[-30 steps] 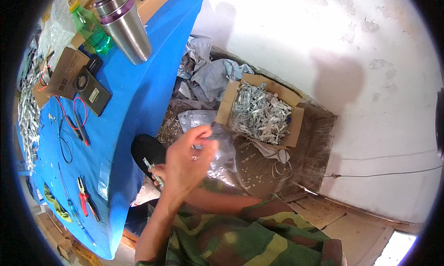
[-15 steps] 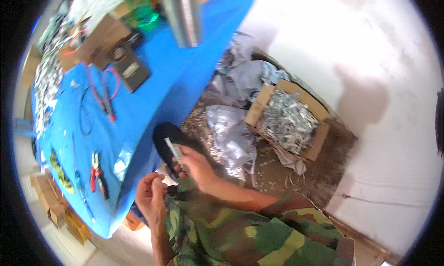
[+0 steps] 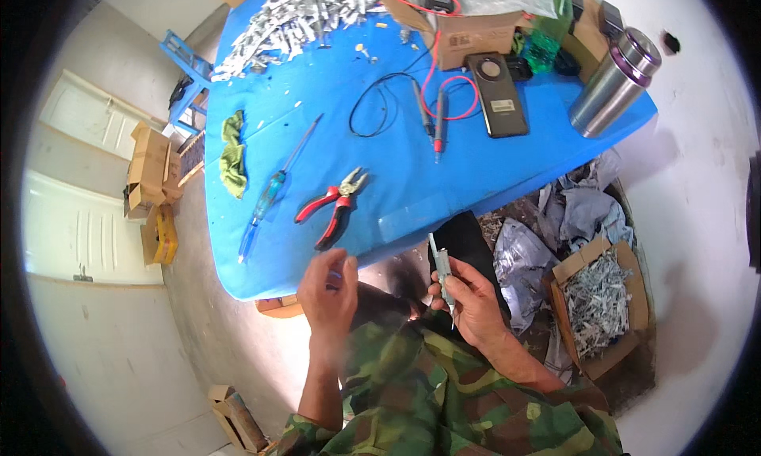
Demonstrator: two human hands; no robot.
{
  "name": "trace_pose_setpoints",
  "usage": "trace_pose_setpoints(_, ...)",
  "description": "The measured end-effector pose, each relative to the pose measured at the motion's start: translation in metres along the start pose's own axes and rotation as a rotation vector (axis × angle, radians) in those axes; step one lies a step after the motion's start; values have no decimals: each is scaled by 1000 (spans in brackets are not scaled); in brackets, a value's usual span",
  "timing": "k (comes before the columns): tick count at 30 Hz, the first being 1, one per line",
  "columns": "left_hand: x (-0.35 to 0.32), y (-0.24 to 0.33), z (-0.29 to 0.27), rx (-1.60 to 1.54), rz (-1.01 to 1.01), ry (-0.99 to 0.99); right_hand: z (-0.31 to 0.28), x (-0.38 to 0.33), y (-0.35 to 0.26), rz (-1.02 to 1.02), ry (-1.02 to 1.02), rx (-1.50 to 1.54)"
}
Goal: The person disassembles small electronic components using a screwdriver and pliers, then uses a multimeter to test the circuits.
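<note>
My right hand (image 3: 476, 301) pinches a small, narrow grey-silver part (image 3: 444, 266), with a thin strip reaching up from its top and another thin end below. I hold it over my lap, just off the table's near edge. My left hand (image 3: 328, 293) is raised at the table edge, fingers loosely bent and apart with nothing visible in them. Just beyond it lie open pliers (image 3: 339, 206) with red and black handles. Left of those rests a screwdriver (image 3: 269, 196) with a clear blue handle. A crumpled green cloth (image 3: 233, 155) lies farther left.
A blue-covered table (image 3: 380, 163) bears a heap of small silver parts (image 3: 301, 20), red and black probe leads (image 3: 438, 131), a dark phone-like device (image 3: 501, 99), a green bottle (image 3: 550, 28) and a steel flask (image 3: 617, 83). A carton of silver parts (image 3: 598, 305) stands right, on the floor.
The view has swung left, bringing more of the table into sight. My left hand has moved away from the right one, toward the pliers. My right hand still holds the small part.
</note>
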State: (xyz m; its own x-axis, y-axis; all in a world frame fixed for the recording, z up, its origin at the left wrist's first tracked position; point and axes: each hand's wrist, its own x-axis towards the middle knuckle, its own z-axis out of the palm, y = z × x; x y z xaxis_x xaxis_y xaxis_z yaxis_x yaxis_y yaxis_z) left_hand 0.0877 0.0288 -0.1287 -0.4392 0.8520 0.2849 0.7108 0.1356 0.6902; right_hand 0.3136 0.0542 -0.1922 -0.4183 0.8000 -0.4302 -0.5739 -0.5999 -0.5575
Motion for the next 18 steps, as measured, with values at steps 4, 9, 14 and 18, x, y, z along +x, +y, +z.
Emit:
trace_pose_setpoints(4,30,-26,-15,163,141,131,20,6,-1,62,23,-60)
trace_pose_setpoints(9,54,-65,-34,231,91,250,43,8,-1,112,-17,-177)
trace_pose_setpoints(14,75,-92,-65,378,136,305,50,13,5,90,-76,-294)
trace_pose_setpoints(18,102,-111,-75,398,181,344,60,18,9,91,-117,-340)
